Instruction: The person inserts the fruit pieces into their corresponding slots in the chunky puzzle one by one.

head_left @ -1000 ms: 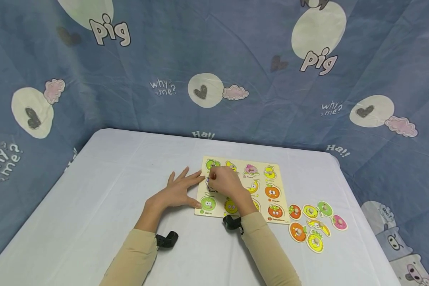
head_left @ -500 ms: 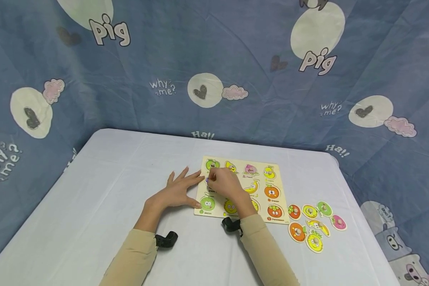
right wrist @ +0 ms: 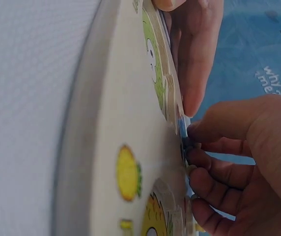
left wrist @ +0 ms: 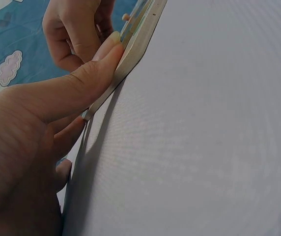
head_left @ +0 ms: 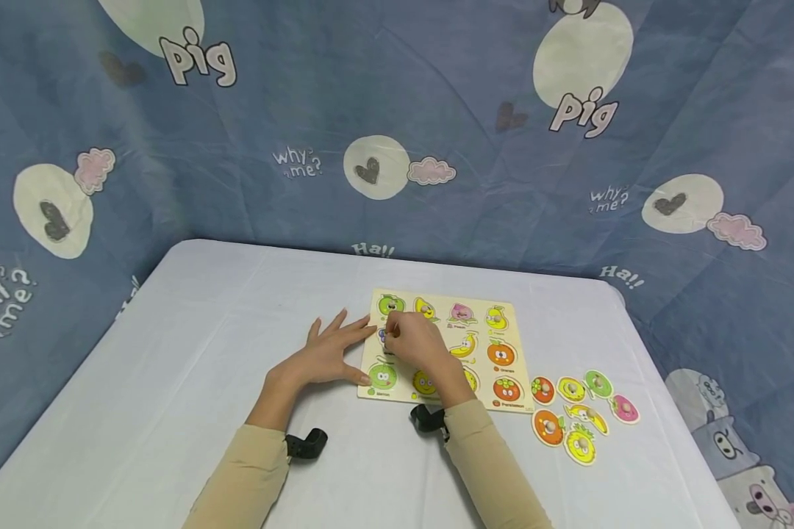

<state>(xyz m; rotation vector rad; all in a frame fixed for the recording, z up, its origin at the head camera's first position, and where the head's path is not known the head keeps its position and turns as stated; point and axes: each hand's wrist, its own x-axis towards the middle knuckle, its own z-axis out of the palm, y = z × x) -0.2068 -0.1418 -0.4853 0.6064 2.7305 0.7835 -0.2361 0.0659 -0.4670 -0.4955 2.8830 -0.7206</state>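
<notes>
A cream wooden fruit puzzle board (head_left: 483, 375) lies flat on the table in the head view. My left hand (head_left: 324, 356) spreads its fingers at the board's left side, with thumb and fingertips touching its edge. Above the left of the middle row, my right hand (head_left: 418, 342) pinches a blue-purple puzzle piece (head_left: 381, 336), mostly covered by the fingers. In the right wrist view the curled fingers (right wrist: 211, 184) bunch at the board's surface. A green melon picture (head_left: 382, 377) shows below, and a green apple picture (head_left: 390, 305) above.
Right of the board lie several loose knobbed pieces, among them an orange (head_left: 548, 427), a banana (head_left: 589, 419), a pineapple (head_left: 580, 445) and a pink one (head_left: 625, 408). A white cloth covers the table (head_left: 238, 308). Behind hangs a blue printed curtain (head_left: 291, 95).
The right hand has shifted very slightly over the same spot, still pinching the blue-purple piece. The left hand stays at the board's edge. The head view has turned slightly.
</notes>
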